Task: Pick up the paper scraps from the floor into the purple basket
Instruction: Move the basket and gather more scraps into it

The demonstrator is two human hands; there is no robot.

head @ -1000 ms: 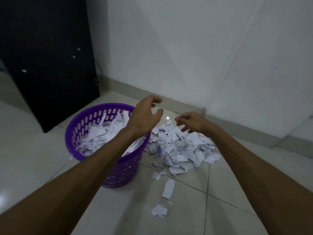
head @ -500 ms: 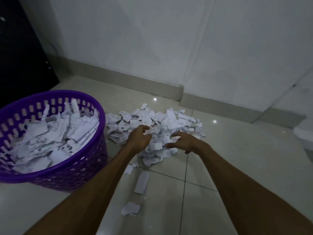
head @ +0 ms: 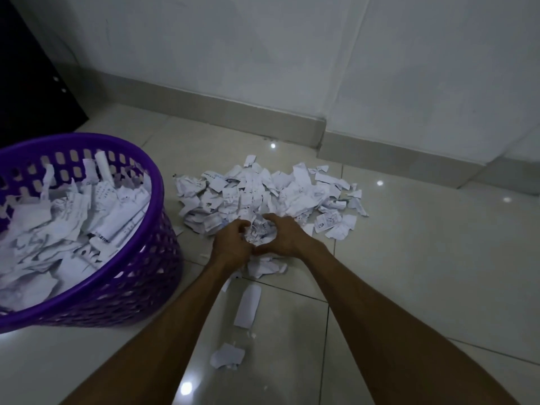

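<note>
both hands curled together — left hand (head: pixel 230 247) and right hand (head: pixel 285 236) cupping a wad of paper scraps (head: pixel 258 232) at the pile's near edge, purple basket (head: pixel 122 285) upright beside.

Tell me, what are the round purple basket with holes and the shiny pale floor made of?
The round purple basket with holes looks like moulded plastic: smooth glossy rim, even rows of cut-out slots. The shiny pale floor seems to be glazed ceramic tile: straight grout lines and bright light spots mirrored on it, though polished stone is possible.
</note>
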